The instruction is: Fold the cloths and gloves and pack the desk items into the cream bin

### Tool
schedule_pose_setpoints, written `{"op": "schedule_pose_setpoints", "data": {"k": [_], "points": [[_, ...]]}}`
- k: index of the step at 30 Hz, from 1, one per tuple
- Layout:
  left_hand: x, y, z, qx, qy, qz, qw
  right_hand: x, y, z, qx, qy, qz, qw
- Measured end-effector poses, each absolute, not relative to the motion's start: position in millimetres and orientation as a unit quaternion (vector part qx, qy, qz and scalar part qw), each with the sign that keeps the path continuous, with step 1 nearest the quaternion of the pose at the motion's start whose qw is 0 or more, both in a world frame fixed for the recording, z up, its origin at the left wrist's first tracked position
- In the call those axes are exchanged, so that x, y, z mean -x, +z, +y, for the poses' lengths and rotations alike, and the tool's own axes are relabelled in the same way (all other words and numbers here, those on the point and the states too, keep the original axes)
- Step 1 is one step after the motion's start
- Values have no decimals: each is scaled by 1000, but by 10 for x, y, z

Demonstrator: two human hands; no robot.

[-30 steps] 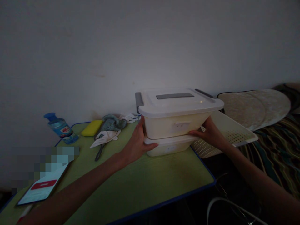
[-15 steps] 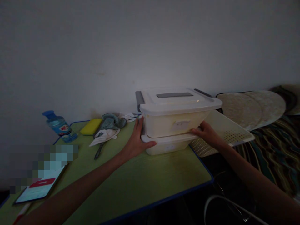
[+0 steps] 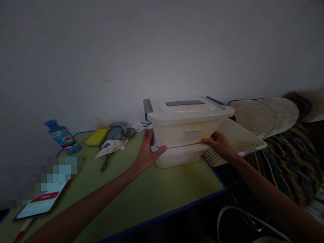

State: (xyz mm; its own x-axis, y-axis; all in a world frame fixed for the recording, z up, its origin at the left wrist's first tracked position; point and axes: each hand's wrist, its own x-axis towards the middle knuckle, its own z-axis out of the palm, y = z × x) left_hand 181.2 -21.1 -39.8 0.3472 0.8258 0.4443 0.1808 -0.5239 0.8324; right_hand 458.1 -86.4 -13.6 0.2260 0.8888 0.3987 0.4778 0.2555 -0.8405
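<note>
A white lidded storage box (image 3: 186, 130) with grey latches sits on top of a lower white container (image 3: 179, 158) at the right end of a green table (image 3: 152, 195). My left hand (image 3: 148, 152) grips the box's left lower edge, thumb across the front. At the box's right lower corner, my right hand (image 3: 220, 145) has its fingers curled around the edge. Both hands hold the upper box from either side.
A perforated white basket (image 3: 240, 140) leans off the table's right edge. A blue bottle (image 3: 62, 136), a yellow sponge (image 3: 97, 137), crumpled cloths (image 3: 117, 135) and a dark utensil (image 3: 105, 162) lie at left. A phone (image 3: 42, 204) is near the front left. Bedding (image 3: 286, 148) is at right.
The upper box has come down a little and now rests more squarely on the lower container. Both hands stayed on its sides.
</note>
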Motion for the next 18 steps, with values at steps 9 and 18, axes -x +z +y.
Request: {"op": "schedule_pose_setpoints", "data": {"k": [9, 18], "points": [[-1744, -156, -321, -741, 460, 340, 351, -4484, -10, -1010, 585, 201, -579, 532], [-1676, 298, -378, -731, 453, 336, 384, -4420, 413, -1100, 583, 168, -587, 537]]}}
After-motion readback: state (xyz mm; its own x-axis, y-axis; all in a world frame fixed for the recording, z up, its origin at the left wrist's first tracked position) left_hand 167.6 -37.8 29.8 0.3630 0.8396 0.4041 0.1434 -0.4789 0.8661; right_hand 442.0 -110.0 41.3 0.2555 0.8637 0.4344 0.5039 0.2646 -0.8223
